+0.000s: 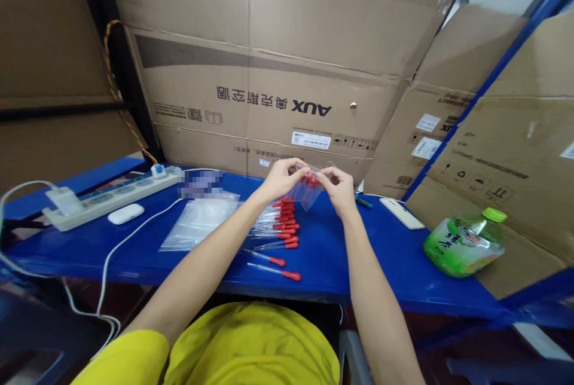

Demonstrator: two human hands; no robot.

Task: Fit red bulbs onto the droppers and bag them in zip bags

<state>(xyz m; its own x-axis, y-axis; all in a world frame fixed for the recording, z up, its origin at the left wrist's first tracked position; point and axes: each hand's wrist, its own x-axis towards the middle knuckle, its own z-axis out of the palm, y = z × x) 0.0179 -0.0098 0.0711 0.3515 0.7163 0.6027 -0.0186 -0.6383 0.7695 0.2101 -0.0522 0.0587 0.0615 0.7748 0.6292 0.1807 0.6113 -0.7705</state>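
My left hand (280, 179) and my right hand (341, 191) together pinch the top edge of a small clear plastic bag (309, 191) held above the blue shelf (381, 253). Red-capped droppers show inside the bag. Under the hands, several more glass droppers with red bulbs (280, 226) lie in a loose row on the blue surface, two of them nearer me (275, 268). A stack of empty clear bags (200, 223) lies to the left of the droppers.
A white power strip (112, 193) with a plugged charger and cables runs along the left. A white oval case (125, 213) lies beside it. A white phone (401, 213) and a green tea bottle (464, 241) lie at the right. Cardboard boxes (269, 74) wall the back.
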